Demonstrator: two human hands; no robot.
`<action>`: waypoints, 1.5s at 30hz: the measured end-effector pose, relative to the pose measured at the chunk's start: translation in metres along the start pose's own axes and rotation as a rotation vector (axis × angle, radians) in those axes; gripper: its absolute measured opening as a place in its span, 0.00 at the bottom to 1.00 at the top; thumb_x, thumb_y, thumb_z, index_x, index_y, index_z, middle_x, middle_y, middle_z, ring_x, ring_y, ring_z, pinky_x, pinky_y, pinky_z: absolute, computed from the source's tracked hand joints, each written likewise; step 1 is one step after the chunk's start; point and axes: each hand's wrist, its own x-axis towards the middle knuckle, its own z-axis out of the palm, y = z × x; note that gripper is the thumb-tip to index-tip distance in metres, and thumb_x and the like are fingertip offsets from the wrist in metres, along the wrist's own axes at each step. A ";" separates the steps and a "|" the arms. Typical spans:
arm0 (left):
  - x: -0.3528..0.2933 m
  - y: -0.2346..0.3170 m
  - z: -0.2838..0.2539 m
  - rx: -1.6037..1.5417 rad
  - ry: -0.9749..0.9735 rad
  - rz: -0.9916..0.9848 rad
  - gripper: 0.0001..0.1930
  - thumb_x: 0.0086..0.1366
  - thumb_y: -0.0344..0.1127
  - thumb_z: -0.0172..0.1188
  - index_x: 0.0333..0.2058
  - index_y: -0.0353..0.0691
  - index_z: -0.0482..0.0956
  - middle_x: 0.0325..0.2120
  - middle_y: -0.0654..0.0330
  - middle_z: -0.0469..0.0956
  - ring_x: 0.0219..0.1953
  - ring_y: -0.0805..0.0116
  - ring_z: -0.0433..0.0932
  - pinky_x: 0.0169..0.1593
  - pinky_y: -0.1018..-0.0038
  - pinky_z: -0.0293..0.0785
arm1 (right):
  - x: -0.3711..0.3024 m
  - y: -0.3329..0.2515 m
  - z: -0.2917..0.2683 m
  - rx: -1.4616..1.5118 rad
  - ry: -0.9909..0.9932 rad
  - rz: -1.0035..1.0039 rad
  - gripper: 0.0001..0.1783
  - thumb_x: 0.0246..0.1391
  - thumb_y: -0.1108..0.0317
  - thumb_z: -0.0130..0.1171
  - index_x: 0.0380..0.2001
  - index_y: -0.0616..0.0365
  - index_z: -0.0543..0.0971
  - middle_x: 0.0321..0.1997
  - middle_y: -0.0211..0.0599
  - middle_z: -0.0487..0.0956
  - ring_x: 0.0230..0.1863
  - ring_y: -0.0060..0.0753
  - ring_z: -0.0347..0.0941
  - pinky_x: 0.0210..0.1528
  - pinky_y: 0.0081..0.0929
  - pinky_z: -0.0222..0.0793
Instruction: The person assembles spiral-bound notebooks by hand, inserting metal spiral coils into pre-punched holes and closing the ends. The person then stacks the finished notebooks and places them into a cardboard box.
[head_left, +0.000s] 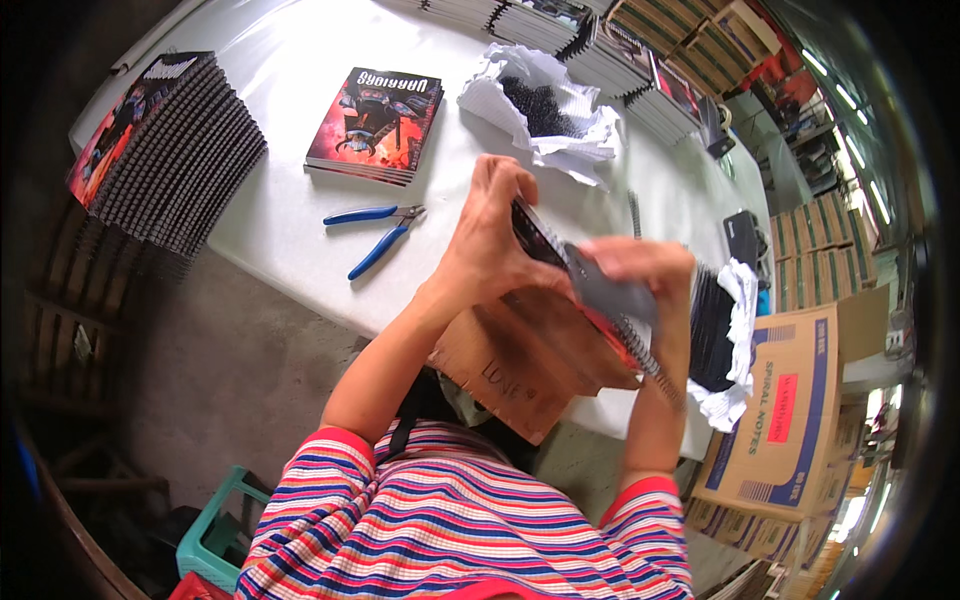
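Head view: ref. = blue-handled cutters (375, 236) on table (285, 225). L hand (490, 240) grips spiral-bound notebook (537, 240), tilted, to R of cutters. R hand (645, 262), blurred, is at notebook's coil side, over a dk-grey flat piece (608, 290); cannot tell if gripping. Book stack (375, 125) sits just beyond cutters; coil-bound stack (190, 150), to L; black coils (543, 108) on white paper (490, 90), beyond & to R.

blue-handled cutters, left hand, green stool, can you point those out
Blue-handled cutters (380, 251): head view, lower handle.
Left hand (486, 235): head view, back of hand.
Green stool (213, 512): head view, side of frame.
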 end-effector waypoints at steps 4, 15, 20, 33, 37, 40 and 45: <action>0.001 -0.004 0.002 -0.110 0.008 -0.065 0.49 0.15 0.51 0.80 0.36 0.38 0.58 0.32 0.57 0.62 0.35 0.62 0.63 0.41 0.70 0.65 | -0.002 0.001 -0.001 0.017 0.139 0.189 0.21 0.33 0.89 0.55 0.34 0.59 0.82 0.39 0.42 0.80 0.41 0.32 0.78 0.40 0.22 0.72; -0.004 -0.009 -0.003 -0.086 -0.009 -0.026 0.44 0.28 0.57 0.76 0.35 0.38 0.58 0.28 0.60 0.62 0.30 0.68 0.63 0.37 0.74 0.66 | 0.025 -0.006 0.005 -0.230 0.004 0.215 0.22 0.35 0.89 0.52 0.35 0.58 0.82 0.39 0.40 0.81 0.42 0.33 0.77 0.47 0.25 0.72; 0.005 -0.004 0.025 -0.364 0.247 -0.179 0.32 0.42 0.59 0.70 0.25 0.39 0.61 0.18 0.64 0.61 0.22 0.73 0.60 0.26 0.77 0.63 | -0.051 0.051 -0.041 -0.796 0.005 0.563 0.25 0.37 0.84 0.50 0.42 0.54 0.79 0.43 0.43 0.78 0.47 0.38 0.75 0.52 0.25 0.68; 0.078 0.115 -0.047 -1.390 0.165 0.594 0.17 0.59 0.47 0.57 0.28 0.41 0.62 0.20 0.66 0.63 0.20 0.80 0.59 0.24 0.84 0.59 | 0.028 -0.049 0.036 0.920 -0.100 0.420 0.31 0.52 0.60 0.58 0.55 0.65 0.63 0.51 0.40 0.73 0.49 0.28 0.71 0.53 0.26 0.66; 0.043 0.086 -0.079 -0.869 0.333 -0.211 0.16 0.64 0.44 0.49 0.33 0.34 0.74 0.23 0.61 0.70 0.25 0.72 0.70 0.29 0.79 0.70 | 0.026 -0.075 0.039 0.327 0.356 0.240 0.21 0.51 0.73 0.59 0.49 0.62 0.70 0.44 0.34 0.77 0.43 0.24 0.72 0.48 0.22 0.67; 0.019 0.064 -0.085 -1.032 0.262 -0.396 0.17 0.64 0.40 0.49 0.35 0.28 0.75 0.23 0.65 0.71 0.23 0.79 0.69 0.27 0.84 0.68 | 0.017 -0.066 0.043 0.133 0.393 0.217 0.19 0.51 0.72 0.59 0.47 0.62 0.71 0.43 0.32 0.77 0.44 0.21 0.70 0.49 0.20 0.64; 0.008 0.032 -0.086 -1.335 0.083 -0.404 0.10 0.62 0.35 0.52 0.25 0.36 0.72 0.19 0.67 0.72 0.20 0.80 0.72 0.24 0.83 0.71 | 0.010 -0.072 0.046 -0.023 0.397 0.237 0.18 0.52 0.71 0.59 0.46 0.63 0.72 0.42 0.32 0.77 0.43 0.21 0.70 0.50 0.20 0.62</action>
